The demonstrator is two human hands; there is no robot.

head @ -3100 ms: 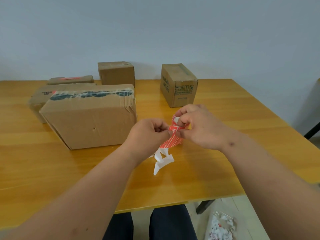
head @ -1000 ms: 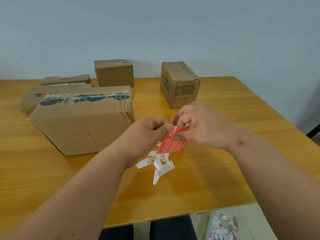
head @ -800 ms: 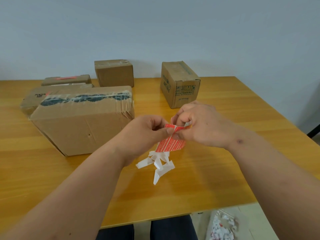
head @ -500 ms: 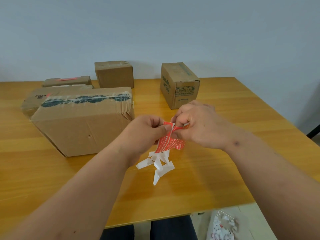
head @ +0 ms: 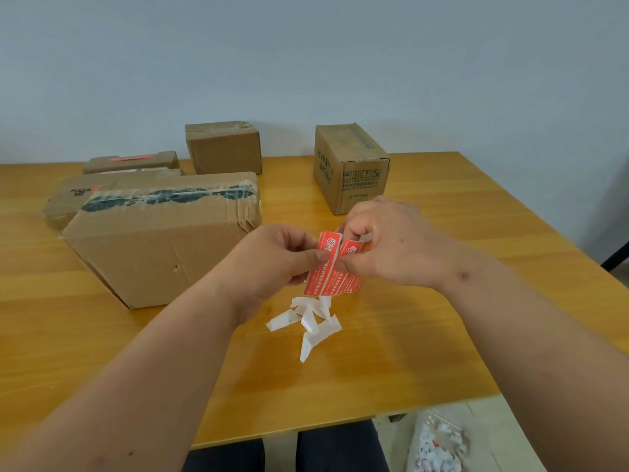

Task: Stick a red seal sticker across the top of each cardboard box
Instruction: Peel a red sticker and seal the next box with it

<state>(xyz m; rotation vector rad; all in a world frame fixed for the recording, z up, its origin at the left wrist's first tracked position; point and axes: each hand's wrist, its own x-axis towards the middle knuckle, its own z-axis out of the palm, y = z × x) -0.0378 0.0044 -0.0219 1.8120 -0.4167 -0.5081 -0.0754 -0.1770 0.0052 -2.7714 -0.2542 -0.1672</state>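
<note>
Since a moment ago my hands have drawn slightly apart and the top corners of the red sticker strip [head: 332, 277] have peeled open. My left hand [head: 272, 264] pinches the left corner between thumb and forefinger — my right hand [head: 391, 243] pinches the right one, fingers curled. White backing strips [head: 311, 321] dangle below my fingers, above the surface [head: 442, 335]. The strip's long axis hangs downward. I judge the big cardboard box [head: 163, 240] is next: it lies left and just beyond my fingers, its taped top running left-right, nearer my left hand.
</note>
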